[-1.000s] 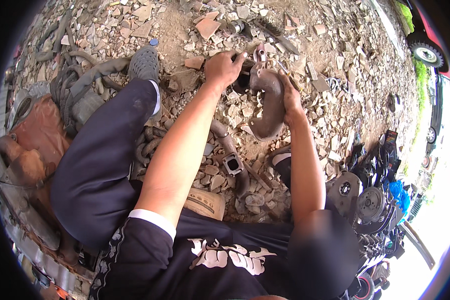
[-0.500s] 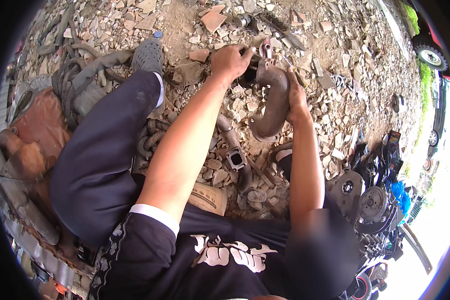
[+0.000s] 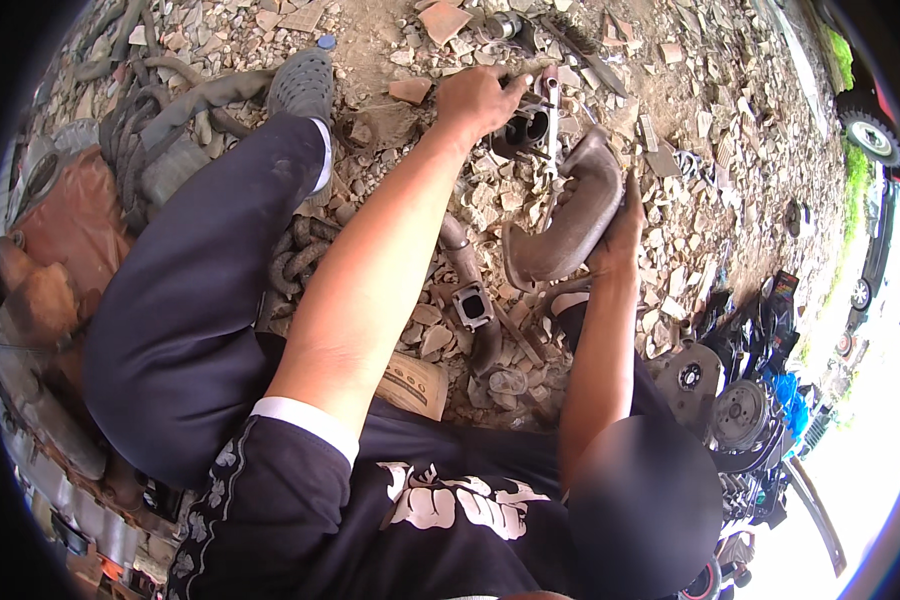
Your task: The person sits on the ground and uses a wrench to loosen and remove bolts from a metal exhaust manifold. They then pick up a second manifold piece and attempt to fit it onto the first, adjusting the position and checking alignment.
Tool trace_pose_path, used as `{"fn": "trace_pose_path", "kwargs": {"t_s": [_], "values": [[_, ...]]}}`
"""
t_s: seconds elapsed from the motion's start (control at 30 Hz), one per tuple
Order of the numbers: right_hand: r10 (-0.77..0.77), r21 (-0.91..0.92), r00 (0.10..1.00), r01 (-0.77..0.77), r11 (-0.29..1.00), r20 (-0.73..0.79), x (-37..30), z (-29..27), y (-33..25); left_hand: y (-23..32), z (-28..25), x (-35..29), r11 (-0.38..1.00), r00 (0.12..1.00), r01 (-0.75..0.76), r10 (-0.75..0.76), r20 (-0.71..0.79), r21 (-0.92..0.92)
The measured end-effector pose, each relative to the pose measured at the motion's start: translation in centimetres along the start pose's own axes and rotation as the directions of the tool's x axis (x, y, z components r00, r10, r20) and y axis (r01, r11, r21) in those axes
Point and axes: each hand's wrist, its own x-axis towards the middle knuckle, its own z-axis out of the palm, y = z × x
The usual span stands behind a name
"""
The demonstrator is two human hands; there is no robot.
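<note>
My right hand point(image 3: 620, 232) is closed round the outer side of a curved brown metal pipe point(image 3: 578, 215) with a flange at its near end. Its upper end is tilted to the right, apart from a dark metal part point(image 3: 522, 130) with a round opening and a flange with metal rods. My left hand point(image 3: 478, 102) grips the top of that dark part, with thumb and fingers near a bolt-like piece. Lower down, between my forearms, lies another rusty pipe point(image 3: 465, 268) with a square flange point(image 3: 472, 306).
Broken stone and tile pieces point(image 3: 444, 22) cover the ground. Old hoses point(image 3: 205, 105) lie beside my left shoe point(image 3: 302, 85). A flat cardboard-like package point(image 3: 410, 387) sits near my lap. Engine parts point(image 3: 740, 412) are piled at the right, with more parts point(image 3: 40, 400) at the left. Vehicles point(image 3: 873, 137) stand farther right.
The curved pipe has come away from the dark part, moving right and tilting in my right hand. The dark part's round opening now shows. My left hand has shifted slightly up and right.
</note>
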Motion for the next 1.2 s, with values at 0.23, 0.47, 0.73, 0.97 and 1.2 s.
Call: {"fn": "trace_pose_path", "kwargs": {"t_s": [0.23, 0.47, 0.73, 0.97, 1.2], "values": [[-0.125, -0.056, 0.989, 0.120, 0.991, -0.084, -1.4, -1.7, 2.3, 0.1, -0.4, -0.1, 1.000, 1.000, 0.009, -0.009, 0.013, -0.024], [-0.301, -0.698, 0.953, 0.244, 0.673, 0.043, -3.4, -0.4, 0.2, 0.0, -0.1, -0.3, 0.999, 1.000, -0.026, 0.026, -0.006, 0.028], [-0.053, -0.833, 0.901, 0.375, -0.408, 0.431, -0.7, 2.2, -6.1, -0.8, 0.8, 0.3, 0.995, 0.996, -0.071, 0.075, -0.055, 0.071], [0.062, -0.533, 0.765, 0.502, -0.681, 0.641, 0.3, 4.3, -9.2, -0.1, 0.3, 0.2, 1.000, 1.000, -0.006, 0.006, -0.031, -0.017], [0.377, 0.020, 0.606, 0.511, -0.859, 0.700, 3.1, 5.7, -11.0, -0.3, 0.3, 0.2, 0.999, 0.997, -0.044, 0.045, -0.066, 0.019]]}}
